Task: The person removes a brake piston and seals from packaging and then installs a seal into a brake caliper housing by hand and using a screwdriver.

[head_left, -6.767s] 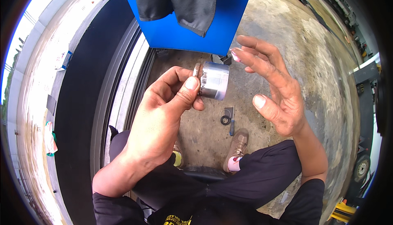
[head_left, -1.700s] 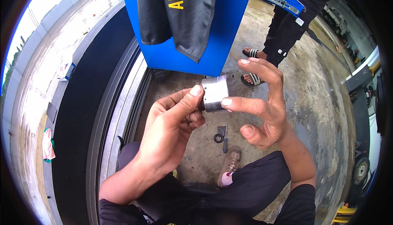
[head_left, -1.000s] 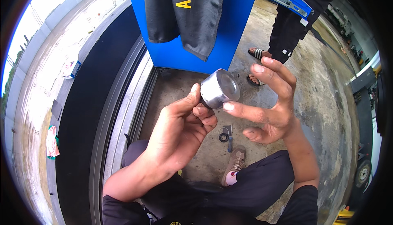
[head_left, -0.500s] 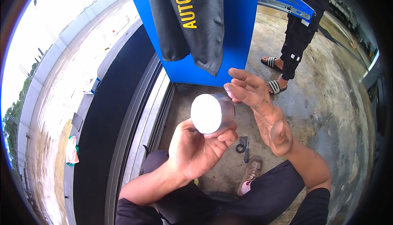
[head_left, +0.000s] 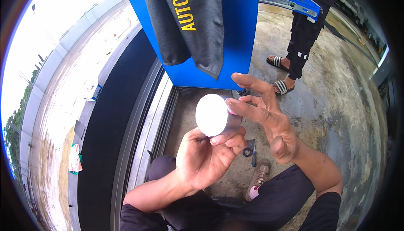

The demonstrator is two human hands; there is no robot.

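My left hand (head_left: 210,157) holds up a short silver cylinder (head_left: 212,115), fingers curled round its lower side. The cylinder's round end is towards me and glares bright white, so no detail shows there. My right hand (head_left: 273,124) is open, its fingers spread. One of its fingertips, smeared with pink paste (head_left: 230,110), rests against the cylinder's right side near the rim. The far end of the cylinder is hidden behind my fingers.
A blue cabinet (head_left: 240,42) draped with a dark cloth (head_left: 198,25) stands ahead. On the concrete floor lie a black ring (head_left: 247,152) and a blue-handled tool (head_left: 253,159). Another person (head_left: 301,37) stands at the right by a blue drawer (head_left: 290,2). A metal-tracked ledge runs along my left.
My right hand has moved left, bringing its pink-smeared fingertip onto the cylinder's side. My left hand still holds the cylinder in nearly the same place.
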